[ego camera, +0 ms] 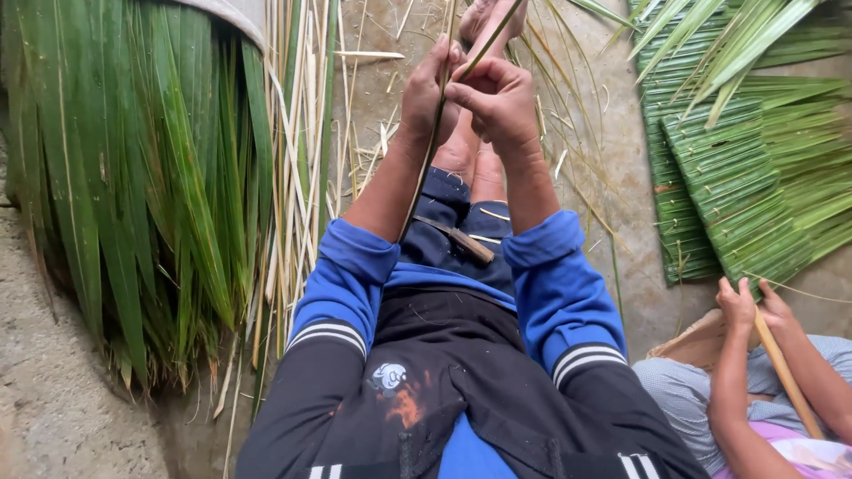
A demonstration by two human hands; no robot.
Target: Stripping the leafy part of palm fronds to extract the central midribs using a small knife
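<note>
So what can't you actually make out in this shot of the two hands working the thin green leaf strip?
Head view only:
- Left hand and right hand: fingertips curl around the thin green leaf strip, hiding the grip.
- Strip's top end: cut off by the upper edge.
- Small brown wooden-handled tool on the lap: working end hidden by the left forearm.
- Neighbour's tan stick: lower end hidden behind an arm.

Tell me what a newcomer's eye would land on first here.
At top centre, the left hand and right hand pinch a thin green leaf strip. A big heap of green palm leaves fills the left; woven leaf panels lie right.
</note>
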